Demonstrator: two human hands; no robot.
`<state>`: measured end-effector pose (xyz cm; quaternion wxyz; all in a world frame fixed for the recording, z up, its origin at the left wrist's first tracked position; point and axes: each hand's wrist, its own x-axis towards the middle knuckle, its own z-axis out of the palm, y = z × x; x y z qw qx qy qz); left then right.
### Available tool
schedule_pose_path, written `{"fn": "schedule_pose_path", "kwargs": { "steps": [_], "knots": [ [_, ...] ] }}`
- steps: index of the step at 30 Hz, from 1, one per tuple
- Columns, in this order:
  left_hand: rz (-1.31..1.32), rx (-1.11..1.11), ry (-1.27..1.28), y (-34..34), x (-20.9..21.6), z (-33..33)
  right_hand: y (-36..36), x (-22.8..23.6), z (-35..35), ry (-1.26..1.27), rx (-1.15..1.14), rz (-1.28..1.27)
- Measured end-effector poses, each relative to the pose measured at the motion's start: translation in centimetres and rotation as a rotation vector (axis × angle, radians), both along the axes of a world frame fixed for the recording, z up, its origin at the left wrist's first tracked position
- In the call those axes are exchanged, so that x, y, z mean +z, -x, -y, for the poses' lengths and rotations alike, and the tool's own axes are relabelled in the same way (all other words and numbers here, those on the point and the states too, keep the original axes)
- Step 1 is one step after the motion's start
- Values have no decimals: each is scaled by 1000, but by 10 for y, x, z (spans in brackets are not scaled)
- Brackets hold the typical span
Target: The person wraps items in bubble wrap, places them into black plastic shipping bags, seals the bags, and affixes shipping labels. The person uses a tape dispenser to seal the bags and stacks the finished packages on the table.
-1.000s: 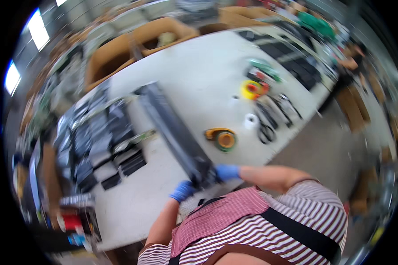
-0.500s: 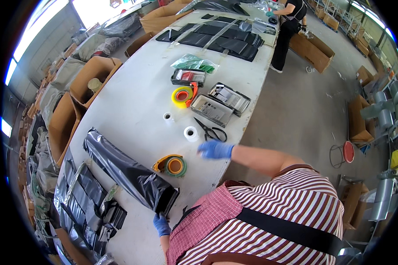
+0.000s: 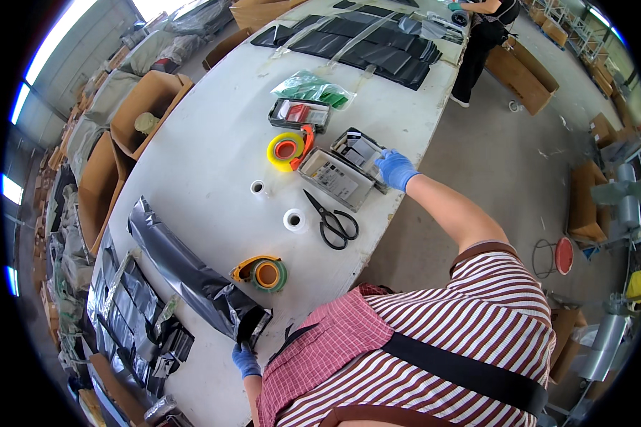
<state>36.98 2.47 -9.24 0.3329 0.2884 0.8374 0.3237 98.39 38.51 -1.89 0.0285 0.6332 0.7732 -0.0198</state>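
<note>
A long black plastic bag (image 3: 192, 274) with a bulky filling lies slantwise on the table. My gloved left hand (image 3: 246, 360) grips its near end by the dark opening; the fingertips are partly hidden beneath it. My right hand (image 3: 396, 169), also in a blue glove, is at the right edge of a small open box of labels (image 3: 360, 151). Its fingers are bent together over that edge, and what they pinch is too small to make out. A second open box with a printed sheet (image 3: 335, 179) stands against the first.
Black scissors (image 3: 329, 220), two white rolls (image 3: 295, 220), an orange tape dispenser (image 3: 263, 273) and a yellow tape roll (image 3: 285, 151) lie between my hands and beyond. Flat black bags (image 3: 135, 313) are stacked at left. Cartons (image 3: 146, 114) line the far-left edge. A co-worker (image 3: 481, 50) stands far right.
My right hand has moved away from me and to the right, from above the table near the scissors to the label box. My left hand stays at the bag's end. The view has shifted slightly.
</note>
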Motion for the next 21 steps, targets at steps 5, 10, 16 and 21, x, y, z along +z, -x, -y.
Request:
{"fn": "schedule_pose_path", "kwargs": {
  "steps": [5, 10, 16, 21],
  "knots": [
    [-42, -50, -17, -1, 0, -6, -13, -2, -16, 16, -10, -28],
    [-7, 45, 88, 8, -2, 13, 8, -9, -52, -41, 69, 56],
    [17, 15, -1, 3, -10, 5, 50, 45, -19, -223, 41, -694],
    [247, 32, -69, -23, 18, -7, 210, 92, 96, 754, 131, -1343]
  ]
}}
